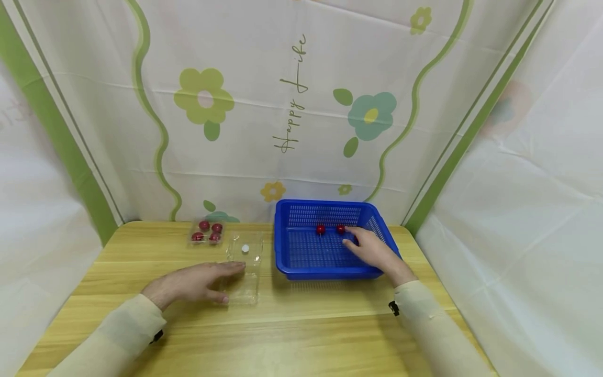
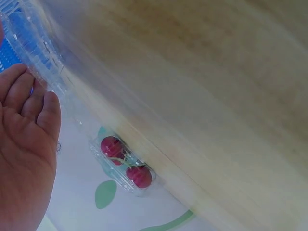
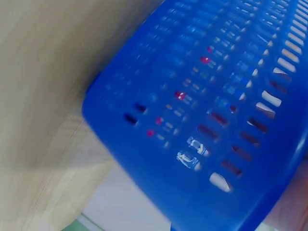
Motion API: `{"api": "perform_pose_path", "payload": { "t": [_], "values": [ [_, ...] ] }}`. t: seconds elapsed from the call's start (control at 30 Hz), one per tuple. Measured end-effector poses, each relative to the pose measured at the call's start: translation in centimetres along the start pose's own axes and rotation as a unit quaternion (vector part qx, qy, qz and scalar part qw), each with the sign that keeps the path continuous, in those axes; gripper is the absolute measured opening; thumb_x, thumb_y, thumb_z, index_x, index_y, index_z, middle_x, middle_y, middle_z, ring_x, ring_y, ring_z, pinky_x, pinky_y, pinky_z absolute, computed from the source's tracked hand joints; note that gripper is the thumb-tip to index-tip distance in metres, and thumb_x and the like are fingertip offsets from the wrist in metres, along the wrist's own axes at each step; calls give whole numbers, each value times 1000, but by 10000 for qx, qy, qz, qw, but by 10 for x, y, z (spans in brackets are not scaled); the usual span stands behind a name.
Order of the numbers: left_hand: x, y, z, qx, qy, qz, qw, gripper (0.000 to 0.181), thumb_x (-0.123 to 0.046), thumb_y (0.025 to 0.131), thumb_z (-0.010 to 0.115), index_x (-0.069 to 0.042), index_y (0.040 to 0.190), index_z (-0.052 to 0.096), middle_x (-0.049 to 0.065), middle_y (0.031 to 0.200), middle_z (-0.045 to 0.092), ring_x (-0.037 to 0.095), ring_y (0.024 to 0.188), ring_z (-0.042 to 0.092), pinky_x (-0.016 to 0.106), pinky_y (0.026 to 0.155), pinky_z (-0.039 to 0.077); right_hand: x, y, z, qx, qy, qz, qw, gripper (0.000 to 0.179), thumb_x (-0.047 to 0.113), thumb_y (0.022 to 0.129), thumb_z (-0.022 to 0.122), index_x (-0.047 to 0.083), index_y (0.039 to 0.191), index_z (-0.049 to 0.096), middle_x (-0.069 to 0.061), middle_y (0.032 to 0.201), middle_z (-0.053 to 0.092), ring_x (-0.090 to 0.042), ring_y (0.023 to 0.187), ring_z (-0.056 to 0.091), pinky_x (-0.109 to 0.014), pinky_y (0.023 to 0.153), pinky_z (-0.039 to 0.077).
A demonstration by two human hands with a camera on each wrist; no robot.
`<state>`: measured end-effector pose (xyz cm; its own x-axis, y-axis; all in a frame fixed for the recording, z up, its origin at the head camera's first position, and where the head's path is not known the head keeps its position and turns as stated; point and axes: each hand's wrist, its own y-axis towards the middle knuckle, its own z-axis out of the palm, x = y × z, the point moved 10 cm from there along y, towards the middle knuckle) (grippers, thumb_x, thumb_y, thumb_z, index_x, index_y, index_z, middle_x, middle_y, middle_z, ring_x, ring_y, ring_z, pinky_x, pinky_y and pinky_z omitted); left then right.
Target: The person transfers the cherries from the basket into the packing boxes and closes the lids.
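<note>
My left hand (image 1: 198,283) lies over an unfolded clear plastic clamshell box (image 1: 252,287), its fingers extended across the middle and its thumb near the left edge. A small white sticker (image 1: 245,249) shows on the box's far half. In the left wrist view the left palm (image 2: 24,154) faces the camera. Reaching over the right side of a blue plastic basket (image 1: 308,273), my right hand (image 1: 374,248) has its index fingertip right at a red cherry (image 1: 341,229), with the thumb apart below. Another cherry (image 1: 320,230) lies to its left in the basket.
A smaller clear box (image 1: 192,240) holding several cherries stands at the back left of the wooden table (image 1: 301,335). White printed curtains (image 1: 254,104) rise behind the table and on both sides. The basket's slotted wall (image 3: 159,159) fills much of the right wrist view.
</note>
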<state>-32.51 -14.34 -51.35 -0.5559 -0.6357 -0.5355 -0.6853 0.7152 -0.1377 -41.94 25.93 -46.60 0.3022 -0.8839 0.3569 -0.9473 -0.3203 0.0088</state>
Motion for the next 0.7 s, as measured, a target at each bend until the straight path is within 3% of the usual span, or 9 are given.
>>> {"api": "perform_pose_path", "payload": {
  "t": [0.3, 0.53, 0.7],
  "values": [
    [-5, -1, -3, -25, 105, 131, 9999, 88, -35, 104, 89, -5, 177, 51, 21, 187, 45, 53, 171, 46, 74, 138, 39, -13, -3, -4, 236, -352, 197, 9989, 57, 29, 122, 63, -8, 166, 59, -33, 168, 64, -54, 161, 59, -70, 136, 49],
    [-6, -1, -3, -12, 156, 113, 9998, 88, -36, 104, 89, -6, 177, 51, 19, 187, 46, 53, 170, 48, 73, 138, 40, -21, -2, 0, 527, -498, 198, 9972, 50, 26, 120, 67, -11, 154, 68, -33, 150, 76, -52, 142, 73, -69, 125, 59],
    [-7, -1, -2, 8, 132, 77, 9999, 88, -36, 104, 89, -6, 177, 51, 19, 187, 46, 53, 170, 47, 73, 138, 40, -45, 9, 14, 574, -585, 73, 9966, 51, 33, 119, 69, -8, 149, 73, -28, 142, 81, -46, 130, 80, -66, 115, 65]
  ]
}}
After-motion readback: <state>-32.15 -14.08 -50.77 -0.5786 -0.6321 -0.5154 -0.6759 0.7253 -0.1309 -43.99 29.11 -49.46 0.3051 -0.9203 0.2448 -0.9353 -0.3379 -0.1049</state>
